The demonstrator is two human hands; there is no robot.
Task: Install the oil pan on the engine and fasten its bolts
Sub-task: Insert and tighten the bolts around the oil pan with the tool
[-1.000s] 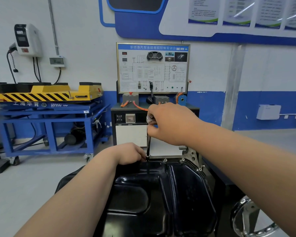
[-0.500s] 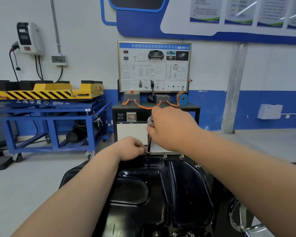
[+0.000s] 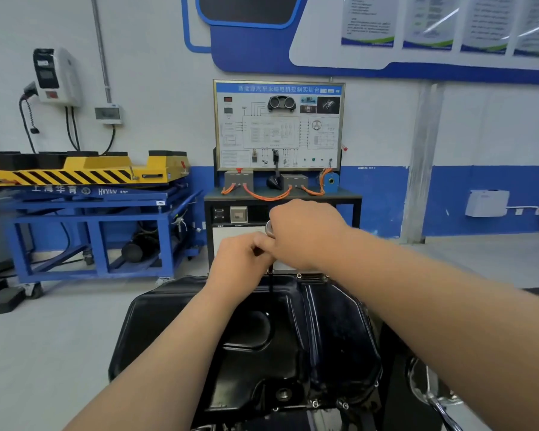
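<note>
A glossy black oil pan [image 3: 333, 331] lies on the engine below me, with small bolts [image 3: 298, 275] along its far rim and more at its near edge. A slim socket driver stands upright on the far rim; its shaft [image 3: 270, 270] shows just under my hands and its metal top [image 3: 269, 229] above them. My right hand [image 3: 305, 234] grips the upper part of the tool. My left hand [image 3: 241, 255] holds the shaft lower down, touching the right hand. The bolt under the tool's tip is hidden.
A training bench with a wiring panel [image 3: 279, 126] and orange cables stands right behind the engine. A blue and yellow lift cart [image 3: 84, 194] is at the left. A chrome part of the engine stand [image 3: 430, 390] sits at lower right. Grey floor surrounds the engine.
My left hand has risen from the pan's rim up to the tool shaft and now meets the right hand. The view has tilted down, showing more of the pan's near edge.
</note>
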